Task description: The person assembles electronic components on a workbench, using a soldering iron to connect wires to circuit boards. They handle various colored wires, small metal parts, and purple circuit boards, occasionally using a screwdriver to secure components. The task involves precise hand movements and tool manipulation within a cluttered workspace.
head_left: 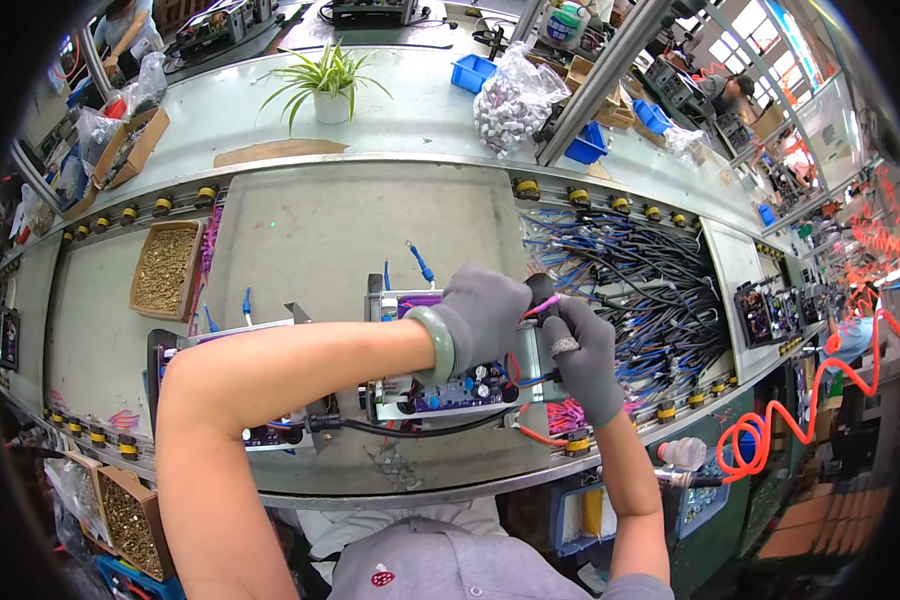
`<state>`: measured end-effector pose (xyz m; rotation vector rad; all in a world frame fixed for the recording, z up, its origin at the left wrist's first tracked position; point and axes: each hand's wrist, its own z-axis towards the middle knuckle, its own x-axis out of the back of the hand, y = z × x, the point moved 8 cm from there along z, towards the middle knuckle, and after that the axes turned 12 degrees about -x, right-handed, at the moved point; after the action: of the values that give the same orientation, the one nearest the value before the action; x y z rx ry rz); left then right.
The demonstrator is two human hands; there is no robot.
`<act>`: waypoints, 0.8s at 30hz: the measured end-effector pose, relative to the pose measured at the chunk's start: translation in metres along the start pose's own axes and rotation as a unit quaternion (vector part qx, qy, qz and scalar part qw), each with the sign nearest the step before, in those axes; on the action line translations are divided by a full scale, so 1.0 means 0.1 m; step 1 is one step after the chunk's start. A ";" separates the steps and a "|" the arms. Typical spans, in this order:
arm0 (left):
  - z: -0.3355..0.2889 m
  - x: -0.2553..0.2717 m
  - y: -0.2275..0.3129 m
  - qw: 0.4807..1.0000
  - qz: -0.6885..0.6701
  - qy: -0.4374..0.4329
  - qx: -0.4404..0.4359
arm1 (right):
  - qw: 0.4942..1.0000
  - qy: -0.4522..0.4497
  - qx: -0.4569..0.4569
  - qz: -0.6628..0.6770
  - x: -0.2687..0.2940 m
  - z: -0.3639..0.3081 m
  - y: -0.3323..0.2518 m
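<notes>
Grey gloves cover both my hands, which meet over the right end of an open electronic unit with a purple circuit board [460, 392]. A short wire with a pink end [542, 306] runs between their fingertips. My left hand [482, 318], with a green bangle at its wrist, is closed at the wire's left part. From the right, my right hand [582, 362] pinches near its pink end, a ring over the glove. A dark rounded part [540, 287] shows just behind the fingertips. My left forearm hides much of a second unit [270, 436].
Black cables with blue and brown ends [650, 290] lie heaped at the right. A box of small brass-coloured parts [166, 262] stands left. Rollers line the conveyor's edges. A potted plant [332, 100] stands on the far bench; a coiled orange hose [770, 430] hangs at right.
</notes>
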<state>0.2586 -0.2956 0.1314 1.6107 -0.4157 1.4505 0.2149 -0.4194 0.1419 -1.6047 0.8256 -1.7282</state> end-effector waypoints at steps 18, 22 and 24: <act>0.00 -0.05 -0.11 0.997 -0.029 -0.032 0.057 | 0.998 0.052 0.043 0.015 0.03 0.00 0.03; 0.00 -0.05 -0.12 0.997 -0.016 -0.038 0.061 | 0.997 0.064 0.051 0.000 0.04 0.01 0.03; 0.00 -0.06 -0.11 0.997 0.000 -0.035 0.062 | 0.994 0.077 0.073 -0.029 0.04 0.01 0.00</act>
<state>0.2649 -0.2917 0.1217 1.7638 -0.3711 1.4473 0.2154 -0.4229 0.1445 -1.4258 0.7122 -1.9258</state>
